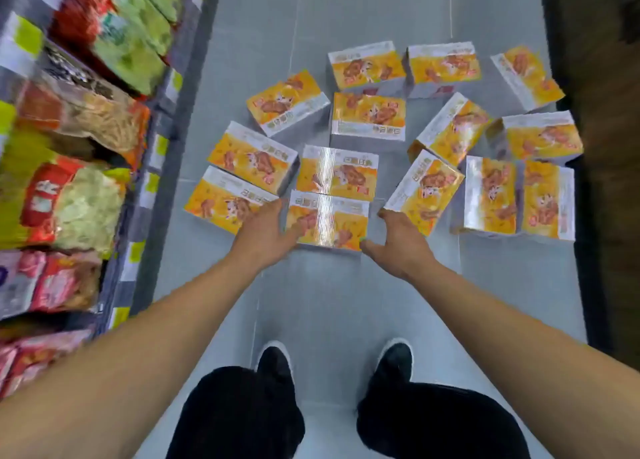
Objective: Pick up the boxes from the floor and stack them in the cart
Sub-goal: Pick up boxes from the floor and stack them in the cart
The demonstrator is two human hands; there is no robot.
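Orange-and-white boxes (369, 115) lie scattered on the grey floor (329, 302), most flat, some touching; the nearest box (327, 221) sits at the near edge of the cluster; the left hand (268, 235) is spread against its left side, the right hand (394, 240) spread at its right side, neither closed around it; shelves of packaged goods (69, 153) line the floor's left edge; black shoes (394, 360) stand below.
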